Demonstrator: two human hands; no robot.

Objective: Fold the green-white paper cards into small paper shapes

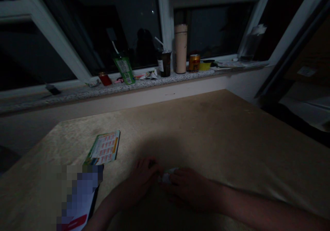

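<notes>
Pretty dim over that table (206,131), but your right hand (192,188) has its fingers closed on a small pale thing (166,178) beside your left hand (141,177), whose grip's too shadowy to tell; it's probably light and flimsy, so pinch its edges gently.

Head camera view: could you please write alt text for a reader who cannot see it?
A person's right hand touches a small pale item over a brown table in dim light, the left hand close beside it. A printed card lies to the left; behind, a windowsill bears drink containers.
</notes>
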